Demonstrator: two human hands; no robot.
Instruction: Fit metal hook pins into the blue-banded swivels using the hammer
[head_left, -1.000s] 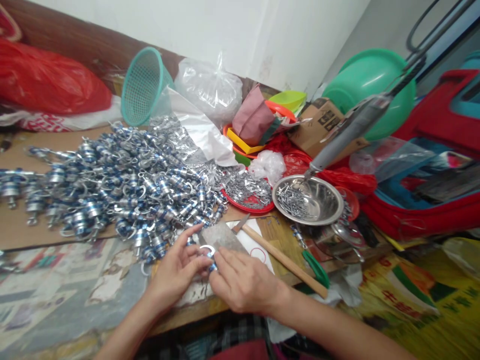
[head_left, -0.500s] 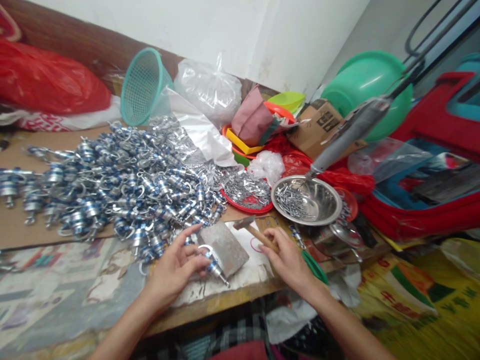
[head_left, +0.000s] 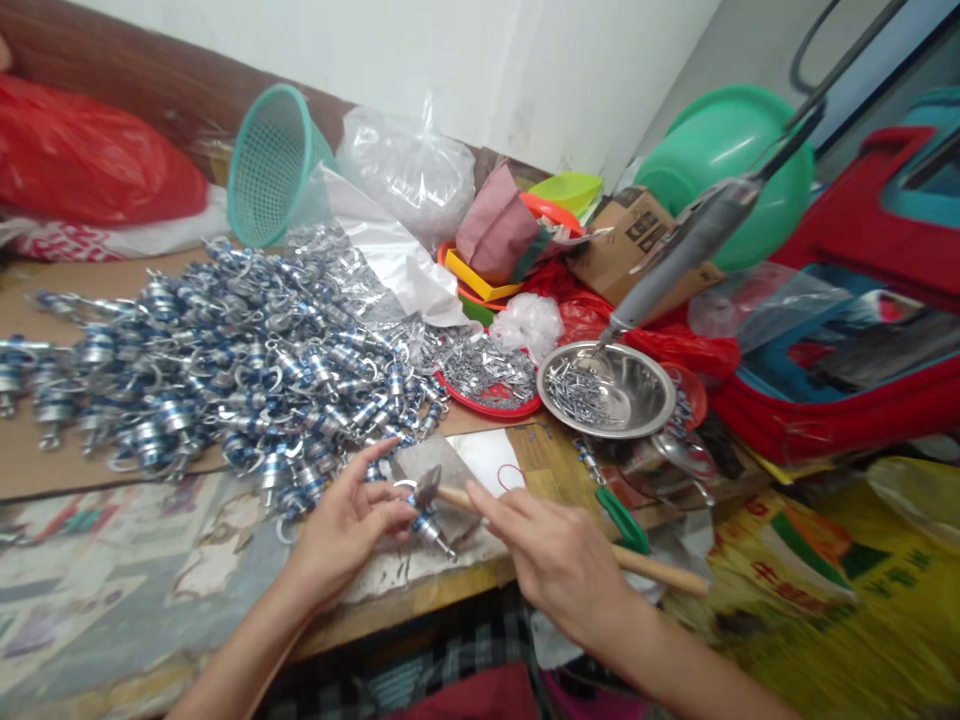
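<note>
Metal fitting (head_left: pixel 435 534) diagonal, narrow end (head_left: pixel 450 552) pointing lower right.

Left hand (head_left: pixel 349 530) and right hand (head_left: pixel 562 560) were bare, as were both forearms (head_left: pixel 675 650). Dark checked cloth (head_left: pixel 495 630) and dark red cloth (head_left: pixel 472 697) showed around lap; whether both were worn, unclear.

Hammer handle (head_left: pixel 660 570): smooth wood seen | hammer head (head_left: pixel 428 486): dull metal seen | near fitting (head_left: pixel 433 535): glossy metal shown | flat block (head_left: pixel 444 456): matt, roughened metal shown | right bowl (head_left: pixel 646 390): polished metal noted | far-right basin (head_left: pixel 750 165): smooth, glossy plastic noted
</note>
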